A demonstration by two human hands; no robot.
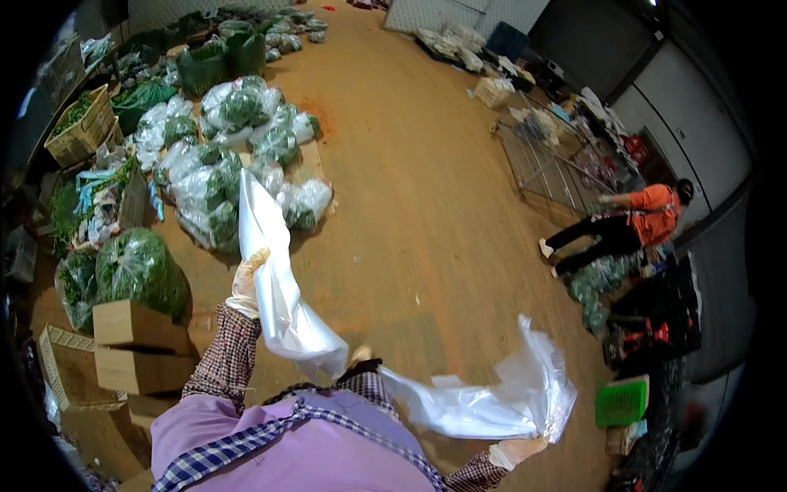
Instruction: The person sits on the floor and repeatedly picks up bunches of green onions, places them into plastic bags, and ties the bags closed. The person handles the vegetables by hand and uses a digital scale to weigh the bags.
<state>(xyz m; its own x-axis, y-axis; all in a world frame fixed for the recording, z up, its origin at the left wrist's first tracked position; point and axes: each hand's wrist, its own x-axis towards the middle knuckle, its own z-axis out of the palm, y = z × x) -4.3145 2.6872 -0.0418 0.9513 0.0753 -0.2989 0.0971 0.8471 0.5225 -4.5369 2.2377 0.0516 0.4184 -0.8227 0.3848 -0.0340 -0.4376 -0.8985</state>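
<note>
Head view. Left hand [246, 283], in a pale glove, raised ahead of the chest and clamped on the upper part of a large clear plastic bag [283, 287]. Right hand [516, 451], also gloved, low at the right edge of the body, closed on the far end of the same sheet, where it flares into a crumpled white fan [537, 385].

Bag's long axis runs from upper left down across the chest to lower right, sagging in the middle by the purple apron [311, 443]. Neither end lies free; film hangs slack between both grips.

Surface: bare brown floor [426, 205], no table under the hands. Heap of clear bags packed with green leaves [234, 156] ahead and left, well apart from the hands. Cardboard boxes [135, 344] near the left elbow. Green plastic basket [621, 402] right. Person in orange top [648, 221] bends by a wire cart [549, 164], far right.
</note>
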